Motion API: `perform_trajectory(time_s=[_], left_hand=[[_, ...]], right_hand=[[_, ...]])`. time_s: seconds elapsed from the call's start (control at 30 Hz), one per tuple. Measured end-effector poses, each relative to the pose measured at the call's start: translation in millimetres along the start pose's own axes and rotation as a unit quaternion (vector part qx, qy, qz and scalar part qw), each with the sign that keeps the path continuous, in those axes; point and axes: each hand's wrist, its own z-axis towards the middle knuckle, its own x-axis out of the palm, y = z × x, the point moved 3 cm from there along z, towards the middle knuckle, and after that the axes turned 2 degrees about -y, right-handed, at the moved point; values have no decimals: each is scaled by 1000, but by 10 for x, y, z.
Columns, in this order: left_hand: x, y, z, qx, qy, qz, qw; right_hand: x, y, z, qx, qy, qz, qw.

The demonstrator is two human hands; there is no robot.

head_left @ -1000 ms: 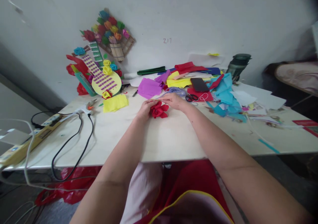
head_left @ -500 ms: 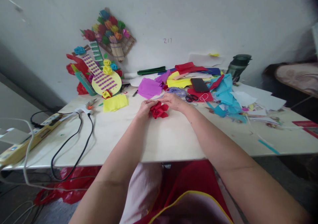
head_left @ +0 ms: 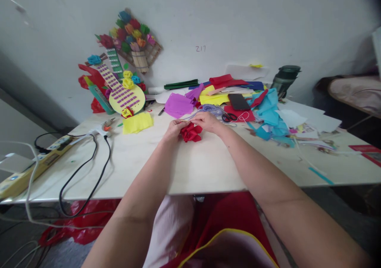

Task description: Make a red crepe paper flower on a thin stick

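A red crepe-paper flower point(head_left: 191, 133) lies on the pale wooden table point(head_left: 190, 169), between both my hands. My left hand point(head_left: 174, 128) pinches its left side with curled fingers. My right hand point(head_left: 206, 121) is closed over its top right edge. A thin light thread seems to run between the fingers, too fine to be sure. Just behind my right hand lie a bundle of purple thread point(head_left: 212, 109) and black scissors point(head_left: 229, 117).
Coloured paper sheets, purple point(head_left: 177, 104), yellow point(head_left: 137, 123) and blue point(head_left: 269, 111), clutter the far side. A black phone point(head_left: 238, 101) and a dark bottle point(head_left: 284, 80) stand at back right. A paper guitar point(head_left: 122, 94) leans on the wall. A power strip with black cables point(head_left: 44, 157) lies at left.
Both hands stay on the red flower, shifting only slightly closer together; the view has drifted a little.
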Motion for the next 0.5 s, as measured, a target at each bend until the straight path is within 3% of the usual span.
perform_trajectory(time_s=[0.23,0.5], left_hand=[[-23,26,9,-15,-25,-25,999],[-6,11,-2,-23,-27,-25,999]], right_hand=[[1,24,16,10,-11,-18,1000],[34,-19,24,32,-40,55,997]])
